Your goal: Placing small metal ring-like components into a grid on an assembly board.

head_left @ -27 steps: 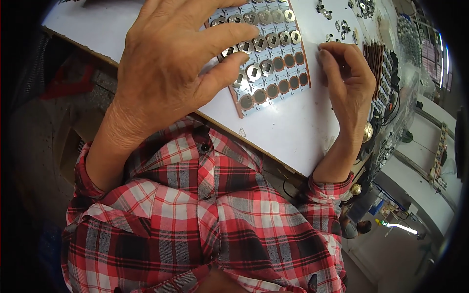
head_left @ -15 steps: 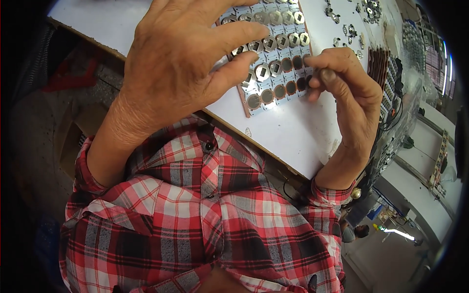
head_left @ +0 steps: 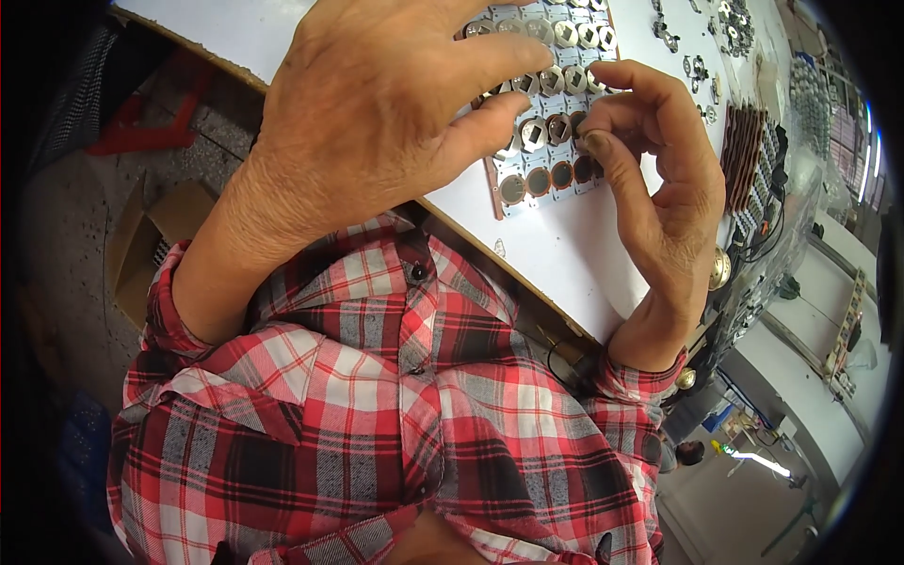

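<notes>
A pale blue circuit-board panel (head_left: 495, 193) with a brown edge strip lies on the white table. Rows of silver battery clips (head_left: 533, 133) with diamond-shaped holes cover its upper part. Along the lower edge sit bare round dark discs (head_left: 538, 181) with coppery rims. My left hand (head_left: 367, 118) spreads over the panel's left side, thumb and forefinger apart, nothing seen between them; some fingertips run past the top edge. At the panel's right side, my right hand (head_left: 659, 160) brings thumb and fingers together above a disc beside the last clip of that row. Whatever they pinch is hidden.
Loose small metal parts (head_left: 733, 26) lie in groups on the table's far right. A stack of brown-edged boards (head_left: 744, 155) stands beyond my right hand. The table's wooden front edge (head_left: 508, 273) runs close to my body. An open cardboard box (head_left: 155, 226) stands at lower left.
The panel and table appear shifted slightly right and up in view. My right hand has moved in left over the row of clips, its forefinger now raised; the left keeps its pose.
</notes>
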Tool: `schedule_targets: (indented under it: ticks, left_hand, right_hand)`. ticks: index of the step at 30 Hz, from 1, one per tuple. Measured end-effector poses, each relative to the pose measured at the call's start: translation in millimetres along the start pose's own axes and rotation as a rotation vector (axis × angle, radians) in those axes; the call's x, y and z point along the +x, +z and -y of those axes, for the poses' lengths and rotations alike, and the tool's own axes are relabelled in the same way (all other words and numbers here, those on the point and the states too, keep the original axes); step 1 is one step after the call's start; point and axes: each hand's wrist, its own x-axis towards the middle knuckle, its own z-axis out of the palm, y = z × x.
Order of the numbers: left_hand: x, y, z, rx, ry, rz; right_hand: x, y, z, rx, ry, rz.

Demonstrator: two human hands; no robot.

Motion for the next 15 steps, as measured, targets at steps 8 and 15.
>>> schedule_targets:
  ticks: [8,15]
  left_hand:
    - [-9.0,17.5,15.6,0.015,0.29,-0.378]
    - [-10.1,11.5,16.0,0.22,0.393,-0.322]
  right_hand:
    - [-2.5,5.3,-7.5,0.024,-0.015,-0.16]
    - [-5.5,3.0,-12.8,-0.01,0.005,-0.122]
